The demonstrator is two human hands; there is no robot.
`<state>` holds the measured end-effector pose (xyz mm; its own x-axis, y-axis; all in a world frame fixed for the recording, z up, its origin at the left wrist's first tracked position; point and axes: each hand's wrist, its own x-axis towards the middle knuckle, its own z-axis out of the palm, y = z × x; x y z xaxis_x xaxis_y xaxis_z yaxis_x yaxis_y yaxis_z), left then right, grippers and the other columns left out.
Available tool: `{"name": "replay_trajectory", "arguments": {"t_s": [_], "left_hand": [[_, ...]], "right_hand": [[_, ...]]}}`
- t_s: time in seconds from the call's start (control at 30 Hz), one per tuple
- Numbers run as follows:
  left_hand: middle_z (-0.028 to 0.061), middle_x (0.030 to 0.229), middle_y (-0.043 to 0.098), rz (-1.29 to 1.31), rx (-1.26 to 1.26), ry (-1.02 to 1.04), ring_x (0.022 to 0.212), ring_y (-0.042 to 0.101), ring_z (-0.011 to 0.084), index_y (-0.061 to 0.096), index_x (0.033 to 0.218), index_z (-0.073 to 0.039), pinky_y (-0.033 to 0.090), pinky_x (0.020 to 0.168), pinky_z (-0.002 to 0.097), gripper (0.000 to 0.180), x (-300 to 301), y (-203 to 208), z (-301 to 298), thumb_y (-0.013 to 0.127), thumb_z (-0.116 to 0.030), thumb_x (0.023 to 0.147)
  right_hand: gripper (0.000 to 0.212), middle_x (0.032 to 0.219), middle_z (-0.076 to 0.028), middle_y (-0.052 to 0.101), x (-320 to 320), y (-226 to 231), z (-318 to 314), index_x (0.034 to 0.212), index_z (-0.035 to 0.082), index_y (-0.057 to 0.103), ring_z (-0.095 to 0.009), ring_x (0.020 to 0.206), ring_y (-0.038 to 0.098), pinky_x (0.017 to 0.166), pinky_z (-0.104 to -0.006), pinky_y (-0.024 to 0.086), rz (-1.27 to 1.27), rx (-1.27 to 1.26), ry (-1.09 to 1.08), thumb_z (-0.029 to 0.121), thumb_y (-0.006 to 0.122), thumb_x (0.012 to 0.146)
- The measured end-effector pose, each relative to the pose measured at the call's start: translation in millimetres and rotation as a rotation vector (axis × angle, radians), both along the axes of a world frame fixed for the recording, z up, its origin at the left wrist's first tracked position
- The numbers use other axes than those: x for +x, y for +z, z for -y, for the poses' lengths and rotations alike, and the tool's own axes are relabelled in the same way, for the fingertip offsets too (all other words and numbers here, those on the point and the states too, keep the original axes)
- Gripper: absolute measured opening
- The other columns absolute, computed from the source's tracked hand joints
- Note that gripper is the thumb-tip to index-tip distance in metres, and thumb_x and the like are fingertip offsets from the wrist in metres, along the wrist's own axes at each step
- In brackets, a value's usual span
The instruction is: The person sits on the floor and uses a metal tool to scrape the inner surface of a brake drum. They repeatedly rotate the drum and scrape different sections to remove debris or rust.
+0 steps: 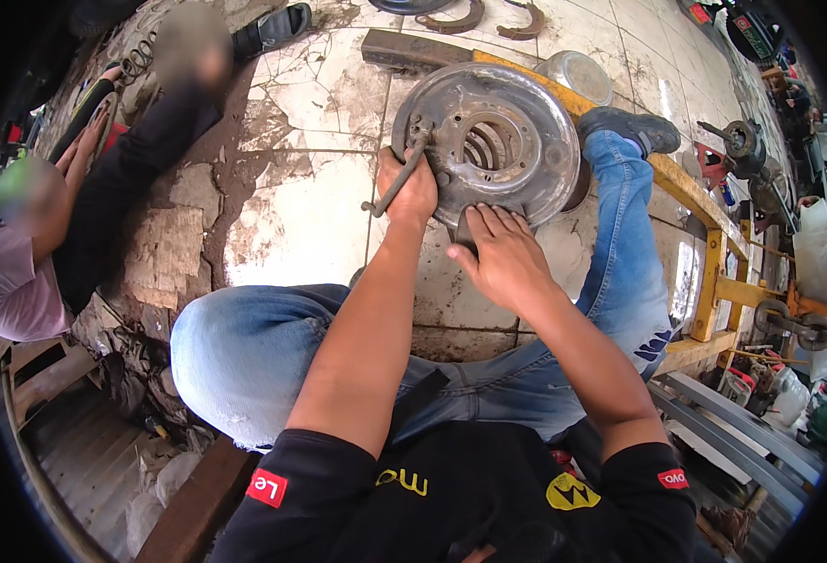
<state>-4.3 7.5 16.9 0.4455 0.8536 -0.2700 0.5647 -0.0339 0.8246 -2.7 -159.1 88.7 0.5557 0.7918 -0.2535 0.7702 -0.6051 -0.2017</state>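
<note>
- Drum plate [500, 141]: propped on floor [310, 225] between knees, tilted for access.
- Left hand [411, 192]: closed around wrench [396, 180] at plate's left rim.
- Right hand [502, 253]: fingers spread flat on plate's lower edge, steadying, clasping nothing.

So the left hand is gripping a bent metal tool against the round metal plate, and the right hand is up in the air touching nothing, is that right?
Not quite. The left hand does grip the bent metal tool against the round metal plate, but the right hand is not in the air: it rests on the plate's lower edge, fingers spread over it. The head view shows this.
</note>
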Motion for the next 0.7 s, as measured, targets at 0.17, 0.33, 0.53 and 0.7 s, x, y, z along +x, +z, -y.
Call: {"name": "replay_trajectory", "arguments": {"t_s": [0.17,0.33,0.53,0.7], "left_hand": [[0.0300,0.103,0.063,-0.006,-0.010,-0.022,0.102,0.060,0.0462,0.055,0.106,0.004,0.045,0.090,0.0494,0.040,-6,0,3,0.051,-0.035,0.095],[0.0304,0.104,0.063,-0.016,-0.010,-0.042,0.102,0.060,0.0463,0.055,0.107,0.004,0.045,0.091,0.0492,0.040,-3,4,2,0.051,-0.034,0.095],[0.0318,0.097,0.064,0.030,0.082,-0.053,0.096,0.061,0.0480,0.055,0.103,0.005,0.046,0.088,0.0508,0.040,7,-5,8,0.051,-0.034,0.094],[0.0326,0.096,0.064,0.001,0.088,-0.071,0.096,0.061,0.0483,0.054,0.104,0.006,0.046,0.088,0.0514,0.042,14,-2,6,0.050,-0.034,0.093]], "right_hand": [[0.074,0.142,-0.026,0.047,5,4,5,0.138,-0.008,0.045,-0.036,0.136,0.042,0.115,-0.0469,0.028,-0.028,-0.068,-0.012,0.054,0.040,0.098],[0.073,0.142,-0.026,0.047,-5,-1,9,0.139,-0.008,0.044,-0.037,0.137,0.041,0.116,-0.0475,0.027,-0.018,-0.035,-0.034,0.053,0.041,0.098],[0.071,0.142,-0.025,0.047,-4,0,15,0.139,-0.007,0.044,-0.037,0.137,0.040,0.116,-0.0475,0.026,0.015,-0.047,-0.058,0.052,0.042,0.099],[0.069,0.143,-0.025,0.047,7,-6,23,0.138,-0.006,0.045,-0.037,0.137,0.040,0.116,-0.0473,0.027,0.010,0.021,-0.079,0.050,0.043,0.099]]}}
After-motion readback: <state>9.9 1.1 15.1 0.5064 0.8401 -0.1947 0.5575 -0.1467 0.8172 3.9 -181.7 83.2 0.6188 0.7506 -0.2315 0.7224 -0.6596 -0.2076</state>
